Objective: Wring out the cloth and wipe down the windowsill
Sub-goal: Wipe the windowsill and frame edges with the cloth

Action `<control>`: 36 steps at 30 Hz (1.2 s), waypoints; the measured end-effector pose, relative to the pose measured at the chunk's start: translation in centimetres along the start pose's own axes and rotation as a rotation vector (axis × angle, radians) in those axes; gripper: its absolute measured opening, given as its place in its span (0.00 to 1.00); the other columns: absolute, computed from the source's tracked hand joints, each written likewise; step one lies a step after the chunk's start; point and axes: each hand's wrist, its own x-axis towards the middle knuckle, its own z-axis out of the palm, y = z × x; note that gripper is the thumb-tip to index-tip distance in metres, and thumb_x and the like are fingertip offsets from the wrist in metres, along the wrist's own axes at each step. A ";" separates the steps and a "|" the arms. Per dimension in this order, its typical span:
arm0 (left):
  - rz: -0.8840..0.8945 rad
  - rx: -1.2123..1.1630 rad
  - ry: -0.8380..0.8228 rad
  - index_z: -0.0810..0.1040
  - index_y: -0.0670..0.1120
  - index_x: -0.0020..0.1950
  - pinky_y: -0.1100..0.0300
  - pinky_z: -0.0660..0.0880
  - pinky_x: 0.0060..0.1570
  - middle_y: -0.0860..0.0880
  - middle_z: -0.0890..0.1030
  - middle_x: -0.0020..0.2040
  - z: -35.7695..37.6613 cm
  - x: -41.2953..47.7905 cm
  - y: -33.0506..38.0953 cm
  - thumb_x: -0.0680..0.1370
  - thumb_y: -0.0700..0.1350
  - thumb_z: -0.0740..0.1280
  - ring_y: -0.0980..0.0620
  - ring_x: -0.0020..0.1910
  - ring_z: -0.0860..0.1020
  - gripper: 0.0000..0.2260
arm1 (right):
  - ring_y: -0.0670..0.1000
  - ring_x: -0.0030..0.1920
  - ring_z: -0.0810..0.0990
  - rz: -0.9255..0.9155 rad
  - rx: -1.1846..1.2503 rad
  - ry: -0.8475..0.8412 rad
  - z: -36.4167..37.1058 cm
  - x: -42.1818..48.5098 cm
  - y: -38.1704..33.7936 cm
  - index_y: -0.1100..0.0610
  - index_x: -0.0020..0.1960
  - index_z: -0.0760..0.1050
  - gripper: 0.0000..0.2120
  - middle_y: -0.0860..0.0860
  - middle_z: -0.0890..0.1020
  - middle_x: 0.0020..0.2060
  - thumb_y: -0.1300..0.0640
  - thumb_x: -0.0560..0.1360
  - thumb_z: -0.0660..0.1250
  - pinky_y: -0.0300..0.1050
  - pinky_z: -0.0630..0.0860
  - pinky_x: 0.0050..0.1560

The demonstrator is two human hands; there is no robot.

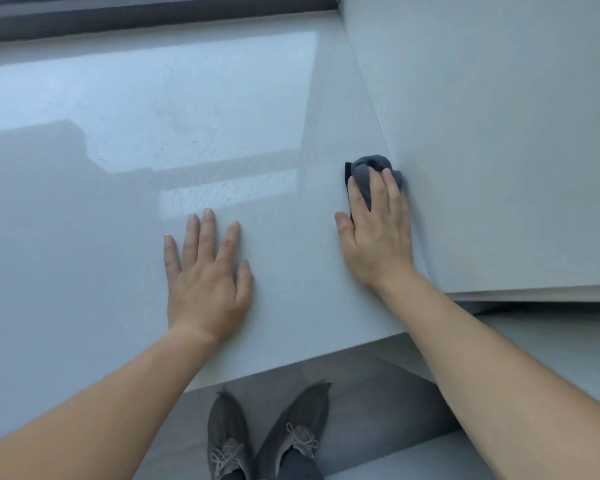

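Right hand [378, 233] fingers press bunched cloth [371, 164], partly hidden; left hand [207, 289] fingers flat on windowsill [118, 202]

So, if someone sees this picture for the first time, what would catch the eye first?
Probably the dark grey cloth, bunched under the right hand that presses it on the windowsill right beside the white side wall. Next, the left hand lies flat with spread fingers on the glossy sill nearer the middle, and grey laced shoes show on the floor below.
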 end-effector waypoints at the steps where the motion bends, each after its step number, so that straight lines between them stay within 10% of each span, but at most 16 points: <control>1: 0.000 -0.001 -0.005 0.53 0.52 0.81 0.43 0.35 0.76 0.47 0.45 0.82 0.0 -0.1 0.0 0.79 0.57 0.46 0.50 0.80 0.38 0.29 | 0.57 0.80 0.47 -0.024 -0.004 -0.023 -0.1 -2.4 0.1 0.56 0.79 0.58 0.30 0.55 0.53 0.80 0.43 0.81 0.49 0.60 0.50 0.78; 11: 0.010 -0.006 -0.025 0.50 0.53 0.81 0.41 0.36 0.76 0.47 0.43 0.82 0.1 -0.1 -0.3 0.79 0.56 0.45 0.50 0.79 0.36 0.29 | 0.57 0.80 0.48 0.117 0.034 0.007 -0.1 -11.5 0.0 0.56 0.78 0.62 0.30 0.55 0.56 0.79 0.44 0.80 0.51 0.61 0.54 0.77; 18: 0.036 -0.077 -0.011 0.51 0.52 0.81 0.41 0.35 0.75 0.47 0.44 0.82 0.1 -0.2 -0.6 0.81 0.55 0.49 0.49 0.79 0.37 0.27 | 0.59 0.78 0.56 -0.292 0.009 -0.003 0.9 -15.1 -2.1 0.56 0.75 0.68 0.26 0.57 0.63 0.76 0.48 0.80 0.55 0.62 0.58 0.76; 23: 0.096 -0.282 -0.010 0.62 0.50 0.77 0.45 0.35 0.76 0.46 0.50 0.82 -0.7 -0.4 -1.6 0.81 0.52 0.56 0.50 0.80 0.42 0.24 | 0.62 0.77 0.57 0.088 0.097 0.131 0.7 -14.4 2.5 0.59 0.74 0.69 0.25 0.58 0.64 0.76 0.49 0.81 0.52 0.62 0.57 0.75; 28: 0.190 -0.426 0.082 0.74 0.48 0.67 0.50 0.58 0.73 0.49 0.72 0.72 -2.8 -4.1 -5.6 0.79 0.48 0.62 0.48 0.73 0.65 0.17 | 0.63 0.77 0.57 0.208 0.168 0.194 1.8 -15.5 -3.4 0.61 0.74 0.69 0.27 0.60 0.64 0.75 0.50 0.79 0.53 0.62 0.55 0.76; 36: 0.005 -0.617 -0.118 0.76 0.51 0.64 0.56 0.76 0.51 0.58 0.79 0.55 -5.5 -10.5 -11.8 0.80 0.49 0.63 0.62 0.46 0.76 0.13 | 0.54 0.80 0.50 -0.226 0.469 -0.159 2.8 -20.1 -21.1 0.56 0.74 0.69 0.25 0.52 0.61 0.78 0.53 0.78 0.57 0.62 0.53 0.77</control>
